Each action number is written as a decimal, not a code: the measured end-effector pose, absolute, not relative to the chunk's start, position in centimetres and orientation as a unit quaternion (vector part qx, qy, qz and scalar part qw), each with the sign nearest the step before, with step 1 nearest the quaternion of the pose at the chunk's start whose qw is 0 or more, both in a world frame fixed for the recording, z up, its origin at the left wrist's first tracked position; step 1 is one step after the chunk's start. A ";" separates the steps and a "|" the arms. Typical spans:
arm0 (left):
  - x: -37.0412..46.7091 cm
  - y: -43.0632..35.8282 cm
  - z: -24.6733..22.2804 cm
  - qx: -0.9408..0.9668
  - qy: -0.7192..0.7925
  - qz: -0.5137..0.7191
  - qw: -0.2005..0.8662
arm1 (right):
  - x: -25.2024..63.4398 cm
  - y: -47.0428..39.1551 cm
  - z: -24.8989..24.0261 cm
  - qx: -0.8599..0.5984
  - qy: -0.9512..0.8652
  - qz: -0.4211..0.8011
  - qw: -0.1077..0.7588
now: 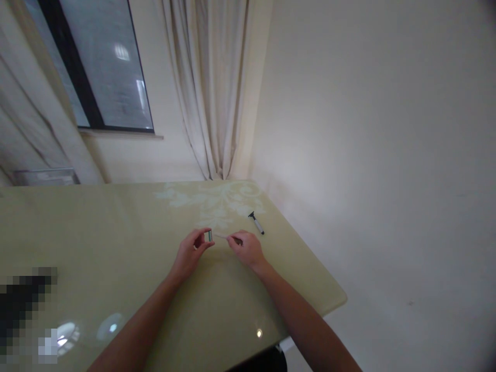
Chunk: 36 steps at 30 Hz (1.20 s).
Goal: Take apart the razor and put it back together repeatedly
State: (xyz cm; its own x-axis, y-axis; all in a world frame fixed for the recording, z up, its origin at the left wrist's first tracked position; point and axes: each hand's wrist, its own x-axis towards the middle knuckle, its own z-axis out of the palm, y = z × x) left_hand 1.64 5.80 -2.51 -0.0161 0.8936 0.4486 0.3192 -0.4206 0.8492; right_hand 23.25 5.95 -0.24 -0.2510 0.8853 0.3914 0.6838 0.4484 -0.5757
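Between the thumb and fingers of my left hand (192,248) is a small green and dark cartridge-like piece (210,236), held upright by its ends. My right hand (246,248) pinches a thin, pale stick-like item (220,236), whose tip points left toward the small piece. Whether the tip touches the piece is too small to tell. Beyond my right hand, a razor (256,223) with a grey and black handle lies on the table, its head pointing away.
The glossy pale green table (96,232) has a white floral pattern at its far side. Its right edge runs beside a white wall. A dark chair (263,361) is under the near edge. Curtains (209,77) and a window stand behind. A pixelated dark shape is at the left.
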 end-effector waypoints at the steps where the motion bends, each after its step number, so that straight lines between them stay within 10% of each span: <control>1: 1.7 5.8 -2.5 0.648 0.468 0.539 0.265 | 23.3 6.0 -0.2 -0.505 -0.777 0.146 0.345; 36: 1.9 5.8 -2.8 0.647 0.457 0.545 0.274 | 24.1 6.2 -0.1 -0.492 -0.787 0.139 0.345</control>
